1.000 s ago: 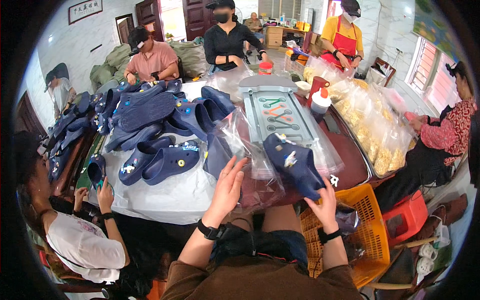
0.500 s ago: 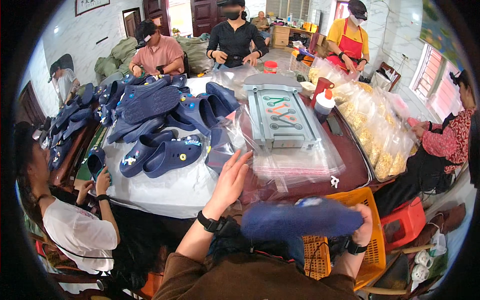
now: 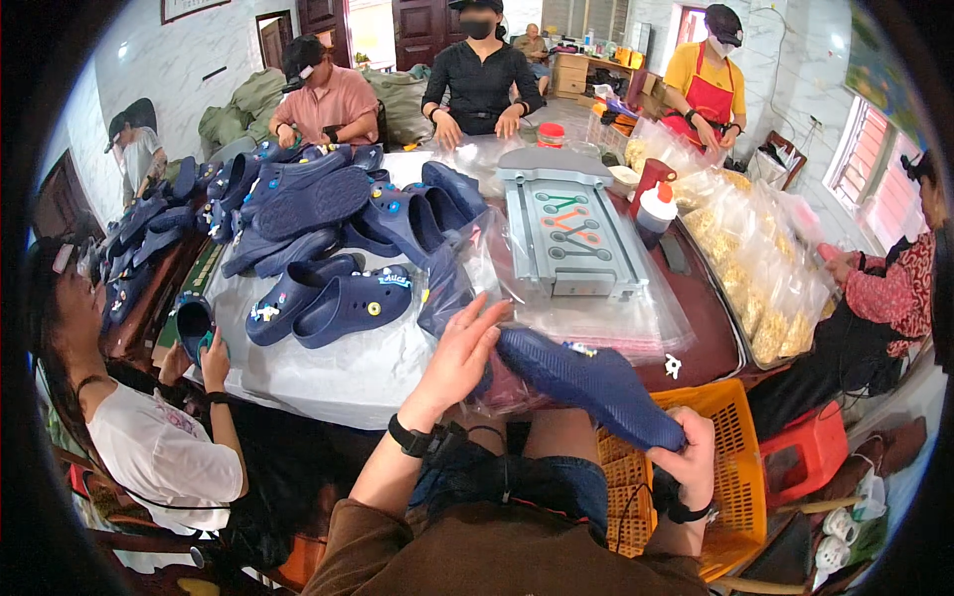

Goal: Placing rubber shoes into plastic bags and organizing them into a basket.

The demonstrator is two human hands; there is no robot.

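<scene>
The surface [image 3: 378, 372], draped in pale cloth, carries a heap of navy clogs [image 3: 298, 214] beyond a grey mould tray [image 3: 571, 233] in a tiled room where seated people work around it. Near the tray's front edge, the right hand [image 3: 689, 459] grips a navy clog [image 3: 586, 382]; the left hand [image 3: 459, 360] lies open against its toe. Half a second ago the clog sat lower, over the yellow basket [image 3: 740, 447].

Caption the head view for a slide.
Right hand holds a navy clog; left hand touches its toe end.
</scene>
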